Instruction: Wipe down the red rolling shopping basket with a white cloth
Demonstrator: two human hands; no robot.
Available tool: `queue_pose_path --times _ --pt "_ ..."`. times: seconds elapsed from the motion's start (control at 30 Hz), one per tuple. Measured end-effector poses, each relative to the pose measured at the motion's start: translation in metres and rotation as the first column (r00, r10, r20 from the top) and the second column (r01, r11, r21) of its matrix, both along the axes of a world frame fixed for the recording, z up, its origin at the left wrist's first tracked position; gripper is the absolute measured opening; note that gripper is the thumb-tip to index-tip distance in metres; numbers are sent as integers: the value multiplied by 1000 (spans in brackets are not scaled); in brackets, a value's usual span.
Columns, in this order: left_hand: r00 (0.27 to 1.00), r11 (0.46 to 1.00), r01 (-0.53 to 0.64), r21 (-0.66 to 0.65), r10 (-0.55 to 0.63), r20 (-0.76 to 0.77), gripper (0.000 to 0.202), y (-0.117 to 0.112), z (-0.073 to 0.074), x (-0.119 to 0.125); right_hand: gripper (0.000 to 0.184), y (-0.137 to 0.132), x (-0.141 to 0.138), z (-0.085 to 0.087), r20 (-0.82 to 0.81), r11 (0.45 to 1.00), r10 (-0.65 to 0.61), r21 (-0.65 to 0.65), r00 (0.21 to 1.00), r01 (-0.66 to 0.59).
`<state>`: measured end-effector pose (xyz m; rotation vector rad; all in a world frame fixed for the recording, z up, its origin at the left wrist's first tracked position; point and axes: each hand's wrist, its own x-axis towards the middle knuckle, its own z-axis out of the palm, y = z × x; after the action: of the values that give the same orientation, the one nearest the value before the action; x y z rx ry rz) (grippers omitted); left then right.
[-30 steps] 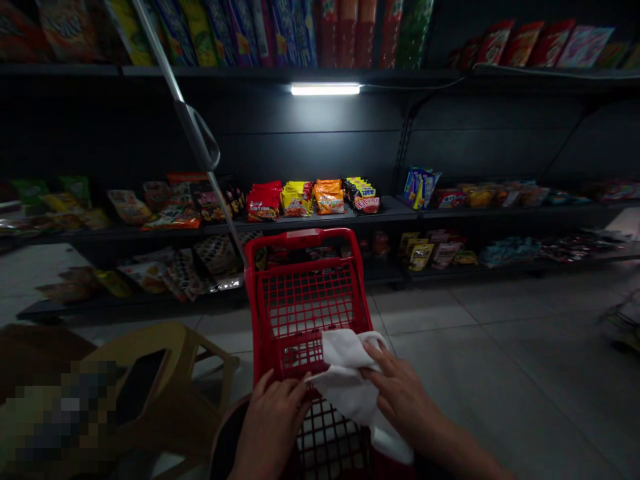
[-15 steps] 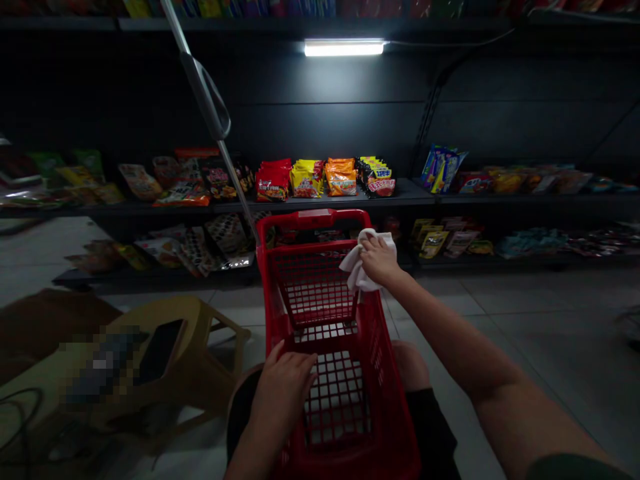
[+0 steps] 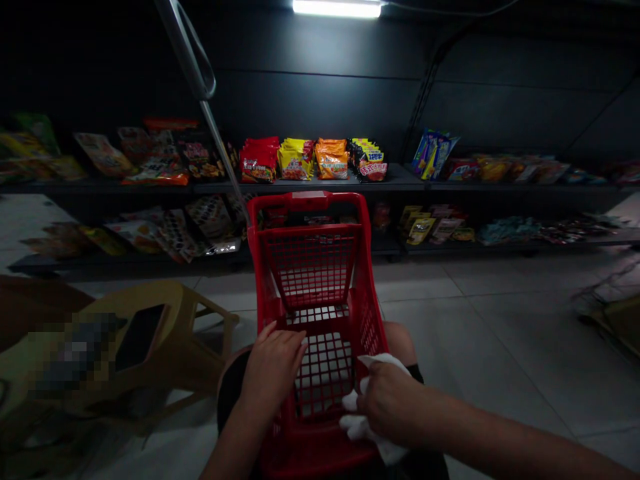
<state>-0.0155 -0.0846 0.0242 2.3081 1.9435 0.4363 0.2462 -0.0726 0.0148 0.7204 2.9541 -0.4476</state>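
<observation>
A red plastic shopping basket with grid walls stands tilted between my knees. My left hand lies over its left rim, fingers loosely stretched toward the inside and apart from the cloth. In my right hand a white cloth is bunched up, pressed at the near right rim. Part of the cloth hangs from under the fingers, whose tips are hidden. A metal pole with a grey grip rises from the basket's far left corner.
Shelves with rows of snack bags run across the front, under a lit tube lamp. To the left, a yellow plastic stool bears a dark phone and a blurred item. Light floor tiles lie to the right.
My right hand has come with the cloth from the basket's far right corner down to its near right rim. My left hand stays on the left rim. The view has tipped downward.
</observation>
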Motion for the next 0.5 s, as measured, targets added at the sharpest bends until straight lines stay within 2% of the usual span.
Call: queue_pose_path --times 0.1,0.2,0.3,0.4,0.5 --pt "1000 1000 3 -4 -3 -1 28 6 -2 -2 14 56 0 14 35 980 82 177 996 -87" --pt "1000 1000 8 -10 -8 -29 29 18 -2 -7 21 120 -6 24 -104 960 -36 273 994 64" --pt "994 1000 11 -13 -12 -110 29 36 -1 -15 25 158 -16 20 -273 943 -163 240 948 231" --pt "979 1000 0 -17 -4 -202 31 56 1 -23 23 161 -27 10 -343 931 -248 174 906 321" --pt "968 1000 -30 7 31 -247 34 74 0 -31 21 131 -35 3 -330 936 -258 148 908 320"
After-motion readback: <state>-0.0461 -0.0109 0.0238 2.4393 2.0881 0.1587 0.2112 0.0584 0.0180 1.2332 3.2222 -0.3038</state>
